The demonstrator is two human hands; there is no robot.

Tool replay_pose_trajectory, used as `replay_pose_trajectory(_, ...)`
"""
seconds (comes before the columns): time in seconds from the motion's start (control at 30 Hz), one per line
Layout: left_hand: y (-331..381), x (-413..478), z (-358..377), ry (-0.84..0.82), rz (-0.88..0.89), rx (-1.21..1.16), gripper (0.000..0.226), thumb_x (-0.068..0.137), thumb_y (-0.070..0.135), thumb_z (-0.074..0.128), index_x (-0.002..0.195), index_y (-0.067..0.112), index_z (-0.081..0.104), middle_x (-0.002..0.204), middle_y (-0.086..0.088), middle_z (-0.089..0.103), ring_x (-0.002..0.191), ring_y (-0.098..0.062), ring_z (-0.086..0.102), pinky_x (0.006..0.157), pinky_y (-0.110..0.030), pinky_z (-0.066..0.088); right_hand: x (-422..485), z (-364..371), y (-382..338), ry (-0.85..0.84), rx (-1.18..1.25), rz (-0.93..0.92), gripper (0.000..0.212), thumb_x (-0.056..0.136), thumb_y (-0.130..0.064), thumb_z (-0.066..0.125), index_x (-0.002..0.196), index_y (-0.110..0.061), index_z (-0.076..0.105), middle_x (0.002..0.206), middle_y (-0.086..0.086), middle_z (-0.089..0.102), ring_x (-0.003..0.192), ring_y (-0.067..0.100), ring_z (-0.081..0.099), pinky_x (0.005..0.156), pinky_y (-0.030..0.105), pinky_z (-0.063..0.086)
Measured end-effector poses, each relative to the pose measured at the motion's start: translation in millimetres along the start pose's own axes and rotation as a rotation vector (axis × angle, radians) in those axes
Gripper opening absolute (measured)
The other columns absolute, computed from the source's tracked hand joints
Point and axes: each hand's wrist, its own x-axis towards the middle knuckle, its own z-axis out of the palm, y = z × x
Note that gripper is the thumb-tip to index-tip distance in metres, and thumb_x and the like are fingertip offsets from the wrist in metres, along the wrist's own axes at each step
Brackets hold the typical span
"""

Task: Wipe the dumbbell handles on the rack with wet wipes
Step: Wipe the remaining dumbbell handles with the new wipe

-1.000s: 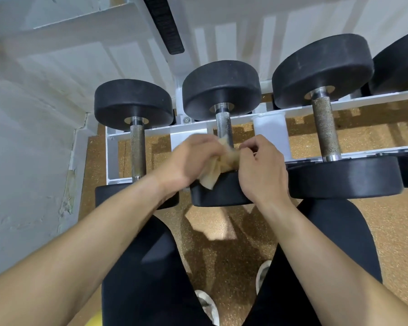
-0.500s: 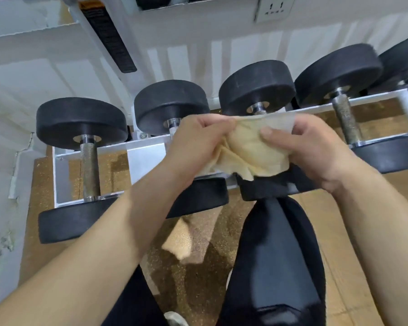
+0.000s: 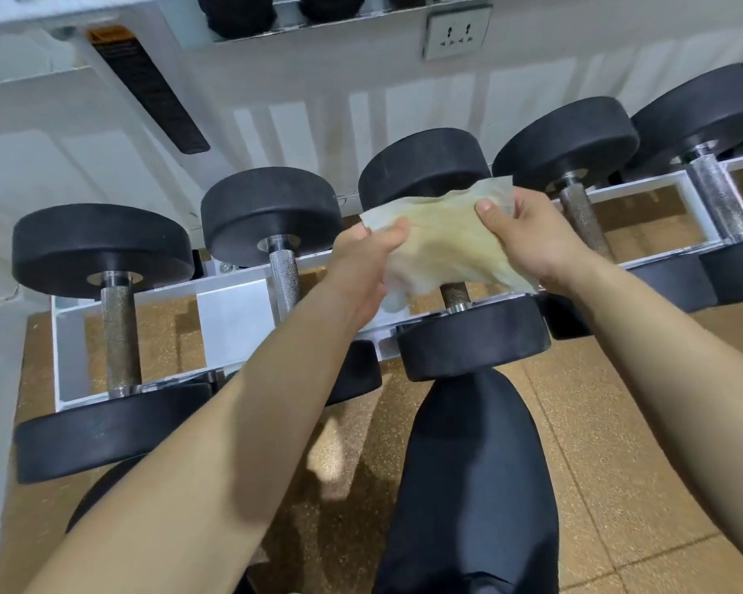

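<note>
A yellowish wet wipe (image 3: 447, 242) is stretched out flat between both hands above the third dumbbell (image 3: 468, 336) on the white rack (image 3: 232, 319). My left hand (image 3: 365, 267) pinches the wipe's left edge and my right hand (image 3: 528, 237) pinches its upper right corner. The wipe hides most of that dumbbell's handle; only a short lower stub (image 3: 453, 293) shows. Black dumbbells with knurled metal handles lie side by side: the first (image 3: 119, 336), the second (image 3: 284, 276), the fourth (image 3: 580, 212) and one further right (image 3: 717, 199).
A white wall with a power socket (image 3: 455, 32) runs behind the rack. An upper shelf (image 3: 301, 19) holds more dark weights. My black-clad knee (image 3: 468, 465) sits under the rack's front edge, over a tan speckled floor (image 3: 618, 443).
The view has shifted right along the rack. The wipe, bunched at the second dumbbell's handle a second ago, is now spread open between both hands over the third dumbbell.
</note>
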Motion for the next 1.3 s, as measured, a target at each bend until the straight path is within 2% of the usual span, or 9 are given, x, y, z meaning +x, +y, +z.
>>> replay_pose_trajectory(0.27, -25, 13, 27, 0.348, 0.114, 0.521, 0.043, 0.103, 0.039, 0.052, 0.133, 0.008, 0.050, 0.124, -0.007, 0.060, 0.120, -0.030, 0.057, 0.097, -0.034, 0.044, 39, 3, 24, -0.032, -0.370, 0.159, 0.042, 0.104, -0.038, 0.042, 0.092, -0.004, 0.062, 0.090, 0.009, 0.065, 0.088, 0.029, 0.059, 0.079, 0.039, 0.045)
replay_pose_trajectory(0.37, -23, 5, 30, 0.438, 0.148, 0.462, 0.028, 0.101, 0.030, 0.051, 0.124, 0.015, 0.050, 0.117, -0.001, 0.059, 0.113, -0.028, 0.057, 0.090, -0.034, 0.044, 42, 2, 23, -0.021, -0.550, 0.333, 0.046, 0.092, -0.046, 0.047, 0.105, -0.005, 0.064, 0.109, 0.016, 0.065, 0.105, 0.035, 0.060, 0.090, 0.039, 0.047)
replay_pose_trajectory(0.47, -29, -19, 43, 0.500, 0.224, 0.368, 0.020, 0.095, 0.021, 0.052, 0.114, 0.026, 0.052, 0.117, 0.004, 0.059, 0.110, -0.022, 0.057, 0.095, -0.039, 0.047, 31, 2, 10, 0.202, -0.633, 0.209, 0.043, 0.088, -0.038, 0.053, 0.118, -0.008, 0.063, 0.127, 0.021, 0.060, 0.120, 0.042, 0.053, 0.102, 0.046, 0.044)
replay_pose_trajectory(0.53, -40, -37, 55, 0.496, 0.196, 0.313, 0.018, 0.096, 0.021, 0.049, 0.112, 0.029, 0.053, 0.116, 0.010, 0.058, 0.111, -0.018, 0.057, 0.097, -0.038, 0.047, 26, 8, 1, 0.145, -0.540, 0.124, 0.031, 0.086, -0.032, 0.054, 0.096, -0.006, 0.068, 0.103, 0.016, 0.069, 0.102, 0.037, 0.061, 0.090, 0.043, 0.049)
replay_pose_trajectory(0.6, -51, -46, 63, 0.507, 0.180, 0.314, 0.019, 0.097, 0.023, 0.048, 0.113, 0.030, 0.054, 0.116, 0.013, 0.059, 0.110, -0.016, 0.057, 0.099, -0.041, 0.047, 25, 21, -5, -0.103, -0.336, 0.264, 0.031, 0.082, -0.035, 0.057, 0.089, -0.007, 0.067, 0.086, 0.008, 0.067, 0.084, 0.029, 0.063, 0.077, 0.038, 0.051)
replay_pose_trajectory(0.7, -58, -47, 65, 0.525, 0.203, 0.354, 0.014, 0.099, 0.027, 0.045, 0.110, 0.033, 0.051, 0.112, 0.012, 0.059, 0.106, -0.016, 0.058, 0.096, -0.043, 0.049, 36, 39, -3, -0.327, -0.074, 0.483, 0.037, 0.089, -0.037, 0.059, 0.115, -0.010, 0.061, 0.103, 0.009, 0.070, 0.092, 0.028, 0.069, 0.082, 0.041, 0.056)
replay_pose_trajectory(1.0, -54, -49, 67, 0.490, 0.228, 0.404, 0.012, 0.098, 0.030, 0.043, 0.108, 0.030, 0.051, 0.106, 0.009, 0.059, 0.096, -0.016, 0.059, 0.090, -0.045, 0.050, 68, 64, 11, -0.285, 0.410, 0.543, 0.048, 0.084, -0.024, 0.077, 0.125, -0.003, 0.064, 0.108, 0.015, 0.076, 0.084, 0.028, 0.075, 0.071, 0.039, 0.061)
replay_pose_trajectory(1.17, -54, -50, 66, 0.471, 0.256, 0.414, 0.010, 0.099, 0.030, 0.043, 0.107, 0.029, 0.050, 0.108, 0.008, 0.058, 0.098, -0.016, 0.058, 0.092, -0.044, 0.048, 58, 55, 23, -0.535, 0.518, 0.591, 0.024, 0.099, -0.028, 0.060, 0.106, -0.008, 0.070, 0.096, 0.011, 0.076, 0.085, 0.023, 0.075, 0.074, 0.033, 0.060)
replay_pose_trajectory(1.3, -55, -50, 65, 0.460, 0.278, 0.400, 0.008, 0.100, 0.029, 0.044, 0.104, 0.027, 0.050, 0.106, 0.009, 0.056, 0.095, -0.013, 0.055, 0.090, -0.042, 0.047, 43, 49, 33, -0.719, 0.621, 0.692, 0.045, 0.106, -0.023, 0.046, 0.082, -0.006, 0.080, 0.090, 0.011, 0.077, 0.081, 0.019, 0.076, 0.069, 0.029, 0.061)
